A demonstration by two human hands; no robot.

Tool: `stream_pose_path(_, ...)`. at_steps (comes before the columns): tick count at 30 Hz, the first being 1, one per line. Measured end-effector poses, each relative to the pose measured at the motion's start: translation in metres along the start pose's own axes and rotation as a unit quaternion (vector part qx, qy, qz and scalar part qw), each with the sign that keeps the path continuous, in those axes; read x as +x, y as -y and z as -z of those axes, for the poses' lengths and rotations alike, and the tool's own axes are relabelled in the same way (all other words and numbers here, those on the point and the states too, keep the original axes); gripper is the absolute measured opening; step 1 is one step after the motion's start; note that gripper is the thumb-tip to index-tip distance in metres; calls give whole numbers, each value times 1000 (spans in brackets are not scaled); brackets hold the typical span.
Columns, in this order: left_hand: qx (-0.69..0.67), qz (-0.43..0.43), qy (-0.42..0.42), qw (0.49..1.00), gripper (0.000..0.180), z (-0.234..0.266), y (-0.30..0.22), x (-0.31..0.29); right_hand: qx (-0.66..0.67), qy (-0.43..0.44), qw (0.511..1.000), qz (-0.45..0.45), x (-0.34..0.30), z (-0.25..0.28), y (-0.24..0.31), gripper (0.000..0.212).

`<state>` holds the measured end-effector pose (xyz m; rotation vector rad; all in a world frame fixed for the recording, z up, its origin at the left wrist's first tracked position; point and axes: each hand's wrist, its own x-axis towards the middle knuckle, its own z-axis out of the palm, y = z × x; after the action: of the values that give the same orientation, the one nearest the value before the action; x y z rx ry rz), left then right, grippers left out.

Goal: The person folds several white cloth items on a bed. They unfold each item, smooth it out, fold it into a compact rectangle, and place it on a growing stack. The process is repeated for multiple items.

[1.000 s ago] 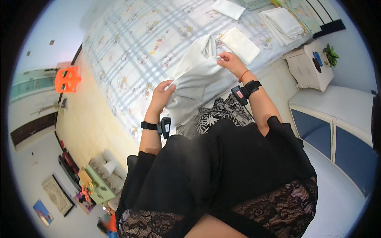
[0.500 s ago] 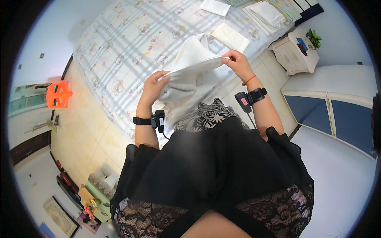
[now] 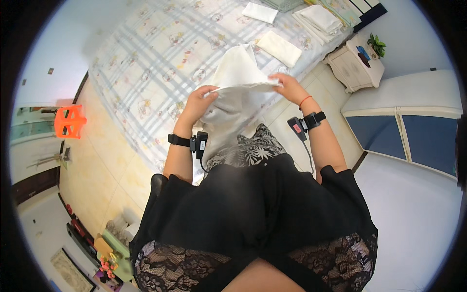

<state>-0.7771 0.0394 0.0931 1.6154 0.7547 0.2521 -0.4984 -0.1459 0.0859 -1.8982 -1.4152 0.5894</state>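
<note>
At near side of bed [image 3: 146,63], left hand [image 3: 198,103] pinches one end of lifted edge of white cloth [image 3: 237,73], right hand [image 3: 290,89] other end. Step: probably straightening it; next move likely calls for even, level pull.

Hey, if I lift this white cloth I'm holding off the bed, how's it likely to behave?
The white cloth will probably hang floppy: it falls in loose folds near your left hand and right hand. It looks thin, so likely light. Its far end, on the bed, may trail.
</note>
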Motion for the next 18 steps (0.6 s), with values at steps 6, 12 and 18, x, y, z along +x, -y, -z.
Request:
stream_pose_path(6, 130, -107, -57, 984, 27, 2, 15, 15, -142, -79, 985, -55, 1, 7, -29, 27)
stream_pose_path(12, 158, -104, -120, 975, 24, 28, 15, 36, 43, -495, 863, -97, -43, 100, -231, 22)
stream_pose_path(18, 209, 23, -131, 969, 26, 86, 79, 8, 293, -487, 707, -421, -58, 87, -216, 28)
